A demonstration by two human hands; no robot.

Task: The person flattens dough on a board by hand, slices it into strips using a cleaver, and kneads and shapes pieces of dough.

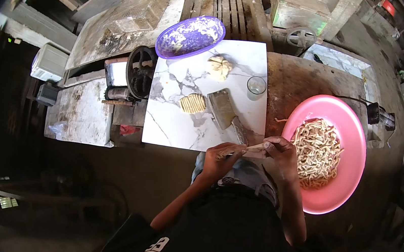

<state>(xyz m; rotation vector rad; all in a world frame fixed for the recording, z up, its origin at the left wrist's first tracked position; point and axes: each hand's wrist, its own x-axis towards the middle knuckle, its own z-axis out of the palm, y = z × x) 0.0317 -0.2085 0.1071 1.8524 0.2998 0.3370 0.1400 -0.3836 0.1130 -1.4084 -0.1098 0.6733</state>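
Note:
A thin strip of dough (pixel 256 147) stretches between my two hands at the front edge of the marble-patterned board (pixel 161 128). My left hand (pixel 219 160) pinches one end, and the fingers of my right hand (pixel 281 154) are closed on the other. Just beyond them lies a broad-bladed cleaver (pixel 222 107), its handle pointing toward me. Left of the blade is a block of dough cut into strips (pixel 192 103). Farther back rests a folded lump of dough (pixel 219 67). Beside my right hand, a pink basin (pixel 354 146) holds a heap of thin dough pieces (pixel 315 153).
A drinking glass (pixel 256 88) stands near the board's right edge. At the back left is a purple basin (pixel 189 37) with pale residue. A hand-wheeled roller machine (pixel 140 72) stands left of the board. Another handwheel (pixel 301 37) is at the back right.

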